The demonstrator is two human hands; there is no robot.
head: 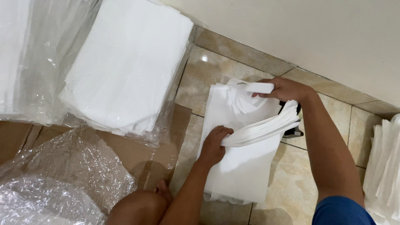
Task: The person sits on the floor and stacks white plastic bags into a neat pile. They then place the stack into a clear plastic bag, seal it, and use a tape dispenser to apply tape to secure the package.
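Both forearms reach down over the beige tiled floor [216, 71], close to where it meets the cream wall [333, 33]. The left hand [213, 145] is curled, fingers pinched around the near end of a looped bundle of white fabric handles [266, 127]. The right hand [285, 89], knuckles up, grips another white handle strip [258, 87] at the far end of one stack of flat white non-woven bags [241, 166] lying on the floor. Two plastic-wrapped white stacks [125, 62] lie on flattened brown cardboard [137, 154] towards the left edge.
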